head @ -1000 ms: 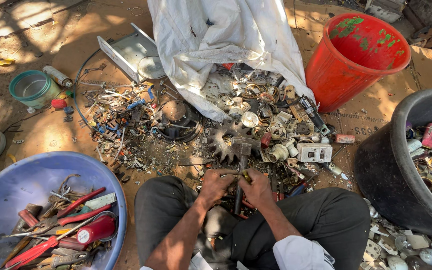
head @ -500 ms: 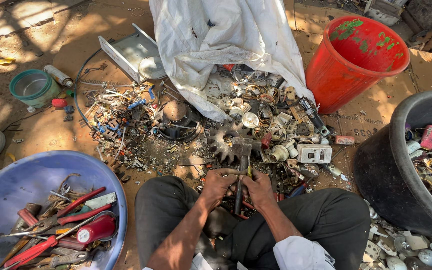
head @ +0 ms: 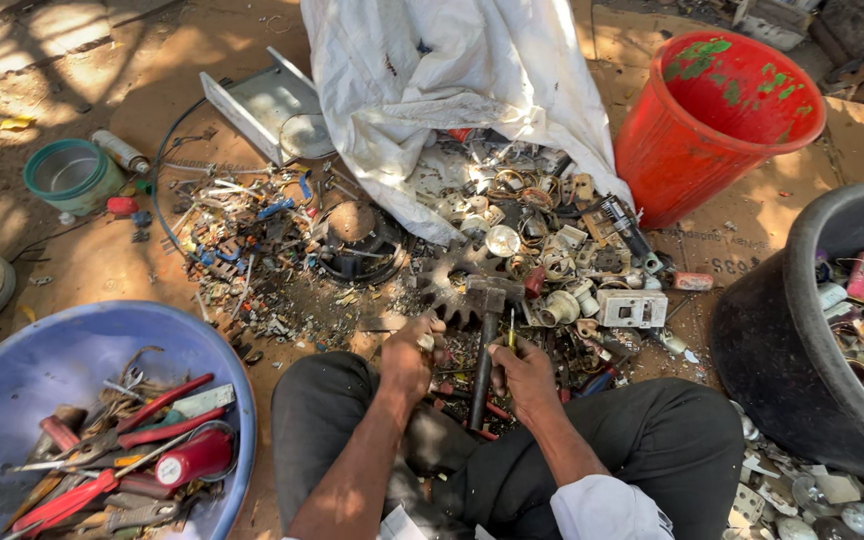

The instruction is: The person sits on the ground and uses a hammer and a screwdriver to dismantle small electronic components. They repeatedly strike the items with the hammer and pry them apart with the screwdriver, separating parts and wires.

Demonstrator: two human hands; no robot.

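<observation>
A white sack (head: 452, 90) is lying open on the dirt ground (head: 52, 60), spilling a heap of scrap electrical parts (head: 542, 250) toward the seated person. A black tub (head: 782, 350) of mixed wire and fittings is standing at the right, touching the person's knee, and a blue basin (head: 12, 370) holding red-handled pliers (head: 152, 410) and other hand tools is sitting at the lower left. A red bucket (head: 712, 130) flecked with green is standing upright behind the scrap, just beside the sack. A grey metal tray (head: 262, 105) is leaning tilted at the sack's left edge, and a small green bowl (head: 72, 175) is resting well apart at the far left.

A toothed metal gear (head: 452, 280) is lying in front of the person, with a hammer (head: 487, 340) resting against it, head on the gear and handle pointing back between the legs. The left hand (head: 407, 360) is curling its fingers closed around a small pale part (head: 424, 342), too small to identify, just left of the hammer handle. The right hand (head: 527, 375) is pinching a thin yellow-handled tool (head: 511, 328) upright, fingers shut on it, just right of the handle.
</observation>
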